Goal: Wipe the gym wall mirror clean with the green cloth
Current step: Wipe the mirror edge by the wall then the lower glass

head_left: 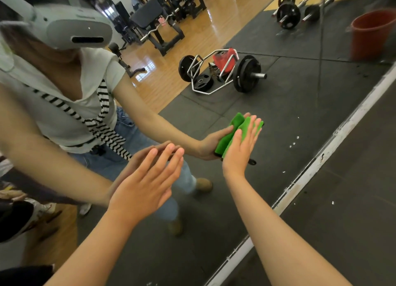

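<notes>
The gym wall mirror (278,105) fills most of the view and reflects me and the gym. My right hand (241,148) presses the green cloth (245,128) flat against the glass with straight fingers; the cloth's reflection shows as folded green beside it. My left hand (147,178) lies flat on the mirror to the left, fingers straight, meeting its own reflection. Small white specks dot the glass right of the cloth.
The mirror's white lower frame (317,163) runs diagonally from lower middle to upper right, with dark rubber floor (353,221) beyond it. A red bucket (371,33) stands at upper right. Reflected: a hex bar with plates (220,73), benches, wooden floor.
</notes>
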Available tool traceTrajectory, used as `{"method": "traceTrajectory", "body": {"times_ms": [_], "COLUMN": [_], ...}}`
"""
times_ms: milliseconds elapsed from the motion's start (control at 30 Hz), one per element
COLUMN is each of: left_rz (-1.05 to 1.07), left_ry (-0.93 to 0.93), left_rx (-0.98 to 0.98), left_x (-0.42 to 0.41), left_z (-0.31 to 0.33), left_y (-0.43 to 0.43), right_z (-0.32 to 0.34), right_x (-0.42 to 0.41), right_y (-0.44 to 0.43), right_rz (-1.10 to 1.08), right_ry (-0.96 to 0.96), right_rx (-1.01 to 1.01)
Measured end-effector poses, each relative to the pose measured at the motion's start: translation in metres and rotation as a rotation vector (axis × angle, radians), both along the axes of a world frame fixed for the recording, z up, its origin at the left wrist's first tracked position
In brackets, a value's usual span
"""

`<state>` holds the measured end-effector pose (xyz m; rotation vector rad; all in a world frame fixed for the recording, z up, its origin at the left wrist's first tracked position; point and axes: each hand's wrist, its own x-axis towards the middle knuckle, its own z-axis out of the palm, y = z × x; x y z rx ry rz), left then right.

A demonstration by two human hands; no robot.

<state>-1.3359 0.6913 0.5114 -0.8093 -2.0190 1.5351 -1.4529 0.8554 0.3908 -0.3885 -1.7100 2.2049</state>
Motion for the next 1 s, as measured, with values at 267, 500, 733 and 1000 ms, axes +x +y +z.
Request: {"method": "traceTrajectory", "body": {"times_ms": [267, 500, 733, 1000], "left_rz": [-0.009, 0.009, -0.033, 0.017], "left_ry": [-0.003, -0.010, -0.123, -0.036], "left_rx": [0.001, 0.022, 0.217, 0.239], "left_x": [0.000, 0.001, -0.021, -0.131], "left_z": [0.001, 0.006, -0.002, 0.008], "left_y": [0.003, 0.006, 0.064, 0.151], "right_z": [-0.005, -0.001, -0.010, -0.029], "right_x": [0.013, 0.011, 0.011, -0.028], "right_y": [-0.009, -0.006, 0.002, 0.046], "right_rz": [0.034, 0.088, 0.160, 0.229], "right_ry": [-0.062, -0.097, -0.049, -0.020], "right_rx": [0.011, 0.042, 0.038, 0.070]}}
